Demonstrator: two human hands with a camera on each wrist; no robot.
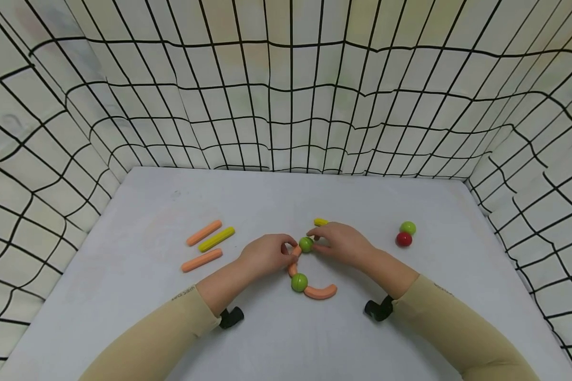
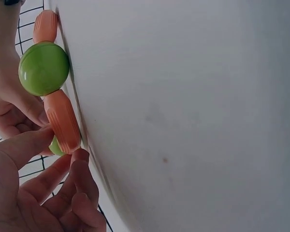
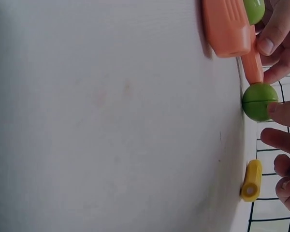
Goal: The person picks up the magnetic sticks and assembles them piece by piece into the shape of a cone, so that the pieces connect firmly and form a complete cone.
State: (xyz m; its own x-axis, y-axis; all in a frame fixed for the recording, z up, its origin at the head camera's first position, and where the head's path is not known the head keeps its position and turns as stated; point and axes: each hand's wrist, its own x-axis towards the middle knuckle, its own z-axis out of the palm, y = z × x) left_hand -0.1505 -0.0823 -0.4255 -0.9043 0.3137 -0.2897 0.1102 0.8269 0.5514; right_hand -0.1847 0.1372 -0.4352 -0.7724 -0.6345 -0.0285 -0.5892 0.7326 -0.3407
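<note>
A curved chain lies on the table: an orange grooved curved stick [image 1: 320, 292], a green ball [image 1: 299, 282], a second orange curved stick [image 1: 293, 269] and another green ball [image 1: 306, 244] at the far end. My left hand [image 1: 268, 255] pinches the second orange stick between thumb and fingertips, plainly seen in the left wrist view. From the other side my right hand [image 1: 347, 244] touches the far green ball [image 3: 259, 102] with one fingertip; its other fingers stay apart from the ball. Just beyond that hand lies a short yellow stick [image 3: 251, 181], partly hidden in the head view.
On the left of the white table [image 1: 286, 338] lie two straight orange sticks [image 1: 204, 233] and a yellow stick [image 1: 216, 239]. A red ball [image 1: 403, 239] and a green ball [image 1: 408, 228] sit together at the right. Black netting [image 1: 291, 90] borders the back and sides.
</note>
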